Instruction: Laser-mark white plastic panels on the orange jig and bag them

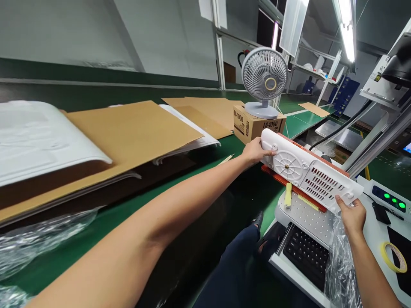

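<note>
Panel drop: I judge the long white plastic vented panel (pixel 302 176) could twist or fall if either grip loosens, since only its ends are held.
Frame scrape: the red-orange straight-edged fixture (pixel 278 176) shows behind it; I can't tell contact from here, so careless lowering might scuff it.
Film snag: clear crinkled plastic film (pixel 342 256) just below the right hand (pixel 353 214) could catch the near corner.
Tape snag: a short yellow strip (pixel 288 194) at the lower edge might foul it.
Panel place: between both hands, tilted, right end lower.
Left hand (pixel 253 150): pinching the left end, thumb on the face.
Right hand: pinching the right end likewise.
</note>
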